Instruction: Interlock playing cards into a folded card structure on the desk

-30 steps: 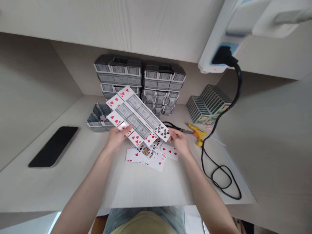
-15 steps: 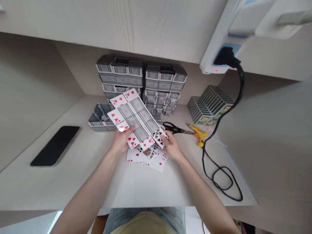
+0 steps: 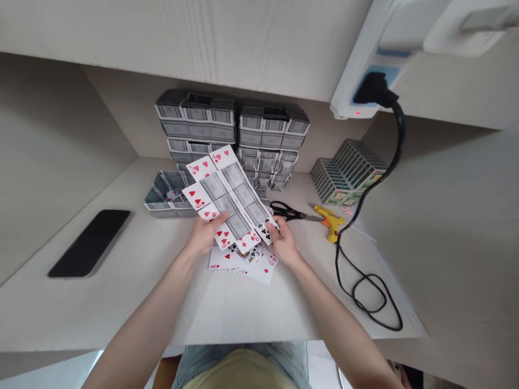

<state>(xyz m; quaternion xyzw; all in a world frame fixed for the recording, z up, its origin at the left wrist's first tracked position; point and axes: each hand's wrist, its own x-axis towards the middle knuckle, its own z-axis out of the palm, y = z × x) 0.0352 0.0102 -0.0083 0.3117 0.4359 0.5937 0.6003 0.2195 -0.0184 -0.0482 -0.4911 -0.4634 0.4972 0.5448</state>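
Note:
Between my hands is a flat panel of joined playing cards (image 3: 239, 197), with grey patterned backs in the middle and red and black faces around the edges. My left hand (image 3: 206, 232) grips its lower left side, thumb on top. At the lower right corner, my right hand (image 3: 283, 240) pinches the panel by a clubs card. Loose playing cards (image 3: 259, 270), among them an ace of hearts and a king, lie face up on the desk below the panel. Behind it to the left sits an open box made of cards (image 3: 162, 205), with some cards inside.
Two stacked card-built structures (image 3: 194, 121) stand against the back wall. To the right lie black scissors (image 3: 287, 210), a yellow glue gun (image 3: 333, 222) and its black cord (image 3: 367, 278). Green card boxes (image 3: 352, 167) stand behind them. A phone (image 3: 91, 243) is at left; a power strip (image 3: 360, 86) hangs above.
The card panel has shifted slightly to the right and turned a little in my hands. Both hands keep their hold, and the view has moved slightly.

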